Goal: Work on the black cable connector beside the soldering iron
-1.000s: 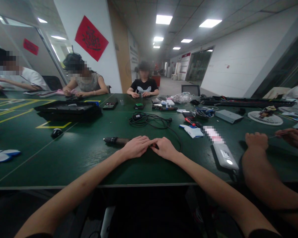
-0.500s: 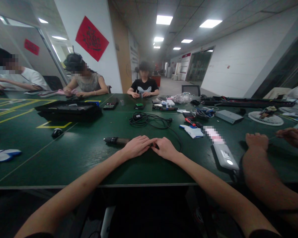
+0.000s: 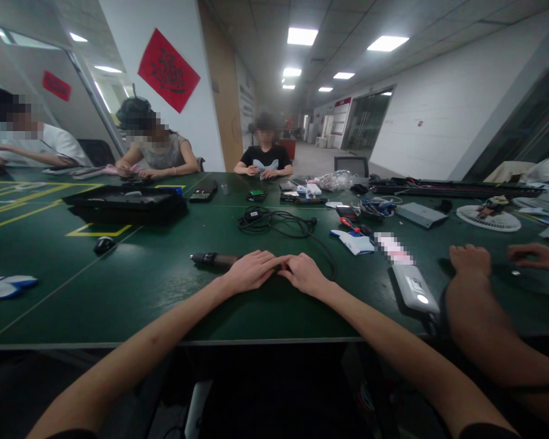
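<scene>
An electric screwdriver [image 3: 215, 260] lies on the green table, its dark tip pointing left. My left hand [image 3: 256, 268] is draped over its body, fingers curved round it. At the tool's rear end, my right hand [image 3: 303, 272] is closed with thumb and fingers together, touching the left fingertips. A dark bit of the tool shows between the two hands. The black cord [image 3: 333, 259] runs out from behind my right hand, up to a loose coil [image 3: 256, 216] with a plug.
A computer mouse [image 3: 104, 245] and a black tray [image 3: 128, 198] stand left. To the right are a red-handled screwdriver [image 3: 349, 224], a blue-white glove [image 3: 354, 242] and a grey device [image 3: 415, 289]. A co-worker's arm [image 3: 473, 299] rests at far right. Other people sit across.
My hands and the tool have stayed in place. At the far right, the co-worker's farther hand has shifted slightly, and a small shiny spot now shows beneath it.
</scene>
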Demonstrator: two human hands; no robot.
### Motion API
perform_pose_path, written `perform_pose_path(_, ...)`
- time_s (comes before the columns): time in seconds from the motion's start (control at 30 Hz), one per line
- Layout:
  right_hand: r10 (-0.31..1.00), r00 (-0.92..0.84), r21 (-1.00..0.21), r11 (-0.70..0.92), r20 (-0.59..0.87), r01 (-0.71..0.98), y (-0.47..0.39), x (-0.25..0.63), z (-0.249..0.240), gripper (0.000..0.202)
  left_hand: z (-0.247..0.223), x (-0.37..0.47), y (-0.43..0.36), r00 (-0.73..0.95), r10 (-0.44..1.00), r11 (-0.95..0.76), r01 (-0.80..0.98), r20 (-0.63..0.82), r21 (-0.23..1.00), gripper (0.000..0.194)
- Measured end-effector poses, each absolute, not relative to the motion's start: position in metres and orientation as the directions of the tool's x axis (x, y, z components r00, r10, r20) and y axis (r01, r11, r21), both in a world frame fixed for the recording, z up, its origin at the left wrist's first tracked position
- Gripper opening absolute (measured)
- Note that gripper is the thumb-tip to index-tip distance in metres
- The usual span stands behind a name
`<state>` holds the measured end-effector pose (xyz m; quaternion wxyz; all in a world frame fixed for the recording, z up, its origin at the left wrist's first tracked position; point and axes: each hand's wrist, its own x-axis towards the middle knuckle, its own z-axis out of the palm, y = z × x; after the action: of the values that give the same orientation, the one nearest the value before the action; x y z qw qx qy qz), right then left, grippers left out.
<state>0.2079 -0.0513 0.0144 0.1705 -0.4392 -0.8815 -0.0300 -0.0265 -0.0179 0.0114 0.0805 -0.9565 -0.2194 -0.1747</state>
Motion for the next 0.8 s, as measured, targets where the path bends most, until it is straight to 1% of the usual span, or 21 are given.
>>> perform_pose_path(0.1,0.759,-0.563,-0.101,0.621,0.328,0.778,-0.052,0.208,0.015,0.016,0.013,-0.025,-0.018,0.839,0.407,-0.887,0.458,0.361,-0.063,0.065)
perform_pose_path(0.23,0.752,-0.57,-0.102,0.629,0.332,0.771,-0.052,0.209,0.016,0.016,0.014,-0.024,-0.017,0.835,0.426,-0.888,0.459,0.348,-0.015,0.066)
perform_pose_path(0.4,0.749,-0.573,-0.105,0.634,0.333,0.766,-0.051,0.21,0.015,0.015,0.015,-0.026,-0.016,0.847,0.419,-0.898,0.44,0.327,0.011,0.066)
perform_pose_path(0.67,0.747,-0.574,-0.098,0.634,0.336,0.768,-0.049,0.211,0.013,0.017,0.019,-0.021,-0.017,0.847,0.437,-0.886,0.463,0.304,-0.016,0.068)
perform_pose_path(0.8,0.745,-0.566,-0.099,0.631,0.354,0.769,-0.049,0.212,0.014,0.02,0.022,-0.019,-0.021,0.855,0.432,-0.883,0.466,0.287,-0.058,0.068)
